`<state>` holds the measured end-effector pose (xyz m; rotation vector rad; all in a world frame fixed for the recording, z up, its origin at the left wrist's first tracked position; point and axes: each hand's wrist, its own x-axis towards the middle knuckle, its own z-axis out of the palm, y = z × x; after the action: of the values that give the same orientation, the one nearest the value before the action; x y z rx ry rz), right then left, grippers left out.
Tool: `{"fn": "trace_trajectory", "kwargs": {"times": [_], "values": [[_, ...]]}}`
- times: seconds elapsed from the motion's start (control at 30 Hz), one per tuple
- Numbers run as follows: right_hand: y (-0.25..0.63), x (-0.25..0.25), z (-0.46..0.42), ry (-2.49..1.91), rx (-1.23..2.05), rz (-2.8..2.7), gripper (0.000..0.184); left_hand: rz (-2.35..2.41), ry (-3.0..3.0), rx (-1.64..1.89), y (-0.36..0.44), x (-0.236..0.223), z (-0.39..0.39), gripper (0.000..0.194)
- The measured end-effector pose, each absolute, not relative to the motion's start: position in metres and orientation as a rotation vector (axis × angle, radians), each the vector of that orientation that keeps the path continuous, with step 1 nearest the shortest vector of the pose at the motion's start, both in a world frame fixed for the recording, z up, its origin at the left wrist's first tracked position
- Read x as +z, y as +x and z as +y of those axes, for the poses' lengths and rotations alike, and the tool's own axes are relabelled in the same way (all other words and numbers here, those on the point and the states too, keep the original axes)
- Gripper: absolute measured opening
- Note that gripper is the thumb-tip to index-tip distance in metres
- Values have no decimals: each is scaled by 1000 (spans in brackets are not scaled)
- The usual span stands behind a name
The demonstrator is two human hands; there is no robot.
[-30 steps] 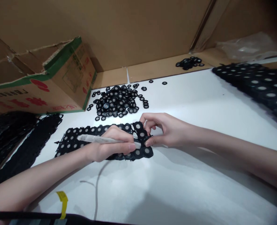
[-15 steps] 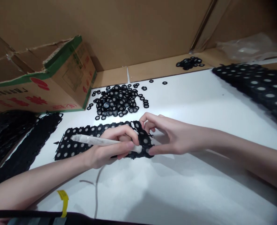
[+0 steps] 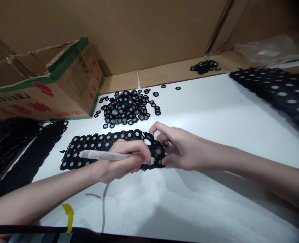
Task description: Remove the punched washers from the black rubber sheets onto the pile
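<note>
A black rubbery sheet [image 3: 98, 141] with rows of round pale-centred rings lies flat on the white table, its right end bent up slightly. My left hand [image 3: 129, 157] is closed around a white, wrapped pen-like tool [image 3: 93, 155], whose working tip is at the sheet's right part, partly behind my fingers. At that right end, my right hand [image 3: 178, 145] grips the sheet's edge between thumb and fingers. Some of its fingertips are hidden behind the raised edge.
A heap of loose black rings [image 3: 126, 106] lies beyond the sheet, with a smaller pile [image 3: 205, 66] farther back. A cardboard box [image 3: 70, 84] stands at left, beside black strips [image 3: 35, 158]. Another ringed sheet [image 3: 286, 91] is at right. A thin cord [image 3: 103, 209] lies in front.
My right hand has lifted and bent the sheet's right end. My left hand, still holding the white tool, has shifted only a little.
</note>
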<state>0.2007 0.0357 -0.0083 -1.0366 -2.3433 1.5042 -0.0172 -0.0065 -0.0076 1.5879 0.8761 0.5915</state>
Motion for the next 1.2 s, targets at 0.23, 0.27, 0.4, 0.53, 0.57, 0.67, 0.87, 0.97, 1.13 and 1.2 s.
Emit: {"fn": "trace_trajectory", "kwargs": {"times": [0.23,0.27,0.4,0.53,0.57,0.67,0.87,0.97,1.13,1.2], "values": [[204,-5,35,-997,1371,-2456,44,870,1689,577,-17,-8,-7,21],[204,-5,34,-993,1398,-2452,43,870,1701,584,-17,-9,-7,21],[204,-8,33,-1004,1447,-2412,45,860,1731,594,-17,-10,-8,21],[202,-16,32,-1035,1356,-2406,47,833,1744,582,-19,-10,-6,23],[202,-17,32,-1047,1338,-2410,48,828,1746,566,-19,-9,-5,24],[202,-18,32,-1070,1318,-2417,49,828,1749,519,-20,-8,-4,24],[203,-16,31,-1087,1301,-2430,50,811,1769,453,-18,-3,-1,24],[202,-14,31,-1071,1312,-2428,50,762,1814,364,-17,0,1,24],[200,-13,32,-1032,1360,-2425,47,729,1828,267,-17,5,5,23],[200,-13,32,-1030,1355,-2430,48,722,1828,244,-18,5,6,23]]}}
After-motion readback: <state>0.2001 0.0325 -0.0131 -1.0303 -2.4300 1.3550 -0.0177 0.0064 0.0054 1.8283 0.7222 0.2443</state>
